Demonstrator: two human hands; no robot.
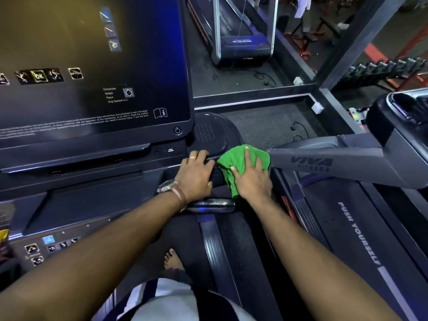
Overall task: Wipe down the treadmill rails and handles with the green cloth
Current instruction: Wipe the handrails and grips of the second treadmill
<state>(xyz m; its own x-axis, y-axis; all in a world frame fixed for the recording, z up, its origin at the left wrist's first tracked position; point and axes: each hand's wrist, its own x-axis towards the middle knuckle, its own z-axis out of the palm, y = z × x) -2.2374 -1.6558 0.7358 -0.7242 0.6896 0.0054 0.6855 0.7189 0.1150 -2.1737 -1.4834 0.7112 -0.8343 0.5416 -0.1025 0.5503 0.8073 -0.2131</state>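
Observation:
The green cloth point(240, 163) lies bunched over the right end of the treadmill's black front handle point(216, 176), just below the console. My right hand point(251, 179) presses on the cloth with its fingers spread over it. My left hand point(195, 174) grips the same handle right beside the cloth, fingers curled over the bar; it wears a ring, with a watch and band on the wrist. The grey side rail point(328, 164) marked VIVA runs off to the right from under the cloth. A shiny grip sensor bar point(213, 203) sits below both hands.
The big dark console screen point(92, 72) fills the upper left, with a button panel point(46, 249) at lower left. The treadmill belt and side strip reading PUSH YOURSELF point(357, 232) run down the right. My bare foot point(172, 260) stands on the deck. Another treadmill point(243, 40) stands ahead.

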